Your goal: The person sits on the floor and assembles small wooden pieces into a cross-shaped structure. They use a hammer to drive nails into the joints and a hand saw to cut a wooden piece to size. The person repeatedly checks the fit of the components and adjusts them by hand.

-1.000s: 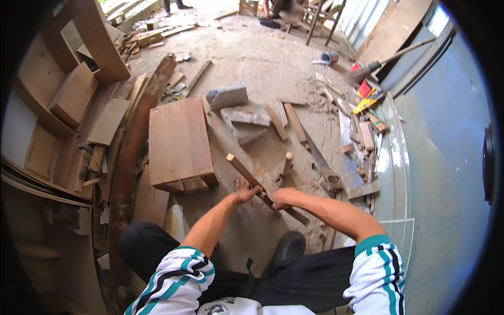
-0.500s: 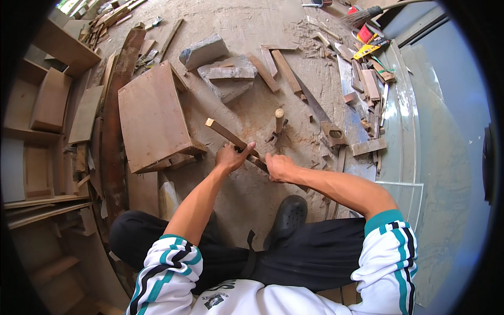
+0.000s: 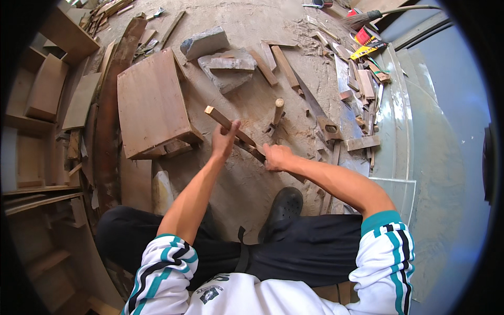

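Observation:
A narrow wooden strip (image 3: 243,137) slants across in front of me, its pale cut end pointing to the far left. My left hand (image 3: 224,140) is closed round it below that end. Further down the strip, my right hand (image 3: 278,157) is closed on it, its fingers partly hidden. Between the hands, a darker notch or second edge shows on the wood; I cannot tell which. Just beyond my hands, a hammer (image 3: 279,107) rests on the floor with its handle pointing up. A handsaw (image 3: 329,129) lies to the right of it.
A wooden box (image 3: 152,102) stands at left, beside a long brown plank (image 3: 111,126) and shelving (image 3: 39,131). Grey stone blocks (image 3: 228,73) lie ahead. Wood offcuts (image 3: 363,86), a yellow-bladed tool (image 3: 367,50) and glass sheets (image 3: 436,157) are at right. My shoe (image 3: 283,207) is close below my hands.
My left hand has shifted up the strip toward its far end, and its grip has turned. The right hand stays on the strip. The whole view has shifted slightly.

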{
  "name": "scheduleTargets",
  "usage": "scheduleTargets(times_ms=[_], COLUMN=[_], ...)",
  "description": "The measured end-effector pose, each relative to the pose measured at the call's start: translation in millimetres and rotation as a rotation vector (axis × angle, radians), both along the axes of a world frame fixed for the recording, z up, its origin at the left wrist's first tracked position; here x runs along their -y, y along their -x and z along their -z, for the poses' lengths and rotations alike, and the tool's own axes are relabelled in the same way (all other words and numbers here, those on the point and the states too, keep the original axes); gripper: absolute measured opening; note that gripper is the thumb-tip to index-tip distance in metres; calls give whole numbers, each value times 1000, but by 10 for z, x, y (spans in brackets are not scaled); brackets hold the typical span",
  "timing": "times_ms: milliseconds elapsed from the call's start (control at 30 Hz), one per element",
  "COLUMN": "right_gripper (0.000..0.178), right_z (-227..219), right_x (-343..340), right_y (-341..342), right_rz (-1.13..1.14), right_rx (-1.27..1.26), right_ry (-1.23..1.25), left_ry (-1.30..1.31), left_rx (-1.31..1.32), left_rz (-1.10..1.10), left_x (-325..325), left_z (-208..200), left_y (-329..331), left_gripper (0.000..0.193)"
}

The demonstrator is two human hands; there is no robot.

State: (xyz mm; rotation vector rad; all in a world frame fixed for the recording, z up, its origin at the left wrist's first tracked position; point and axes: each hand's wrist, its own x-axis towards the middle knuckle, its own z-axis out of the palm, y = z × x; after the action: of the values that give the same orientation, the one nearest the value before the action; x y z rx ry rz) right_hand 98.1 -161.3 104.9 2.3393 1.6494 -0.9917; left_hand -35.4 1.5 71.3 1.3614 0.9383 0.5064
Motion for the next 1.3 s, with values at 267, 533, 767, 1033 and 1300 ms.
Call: scheduleTargets(times_ms=[267, 533, 767, 1033, 1300], right_gripper=[35, 32, 35, 35, 58], right_z=[-184, -125, -117, 109, -136], right_x=[137, 147, 141, 106, -17], right_y=[64, 56, 63, -7, -350], right_rz=[80, 110, 175, 27, -182], right_rx=[30, -80, -117, 4, -54], right_ry=[8, -14, 16, -108, 152], left_ry=[42, 151, 211, 95, -46], left_rx=[13, -22, 3, -29, -140], left_rz=[50, 183, 193, 117, 334], left_x=[-270, -369, -374, -349, 22], left_z=[-73, -32, -62, 110, -85], left_y=[-80, -75, -71, -64, 0], left_gripper=[45, 44, 45, 56, 66])
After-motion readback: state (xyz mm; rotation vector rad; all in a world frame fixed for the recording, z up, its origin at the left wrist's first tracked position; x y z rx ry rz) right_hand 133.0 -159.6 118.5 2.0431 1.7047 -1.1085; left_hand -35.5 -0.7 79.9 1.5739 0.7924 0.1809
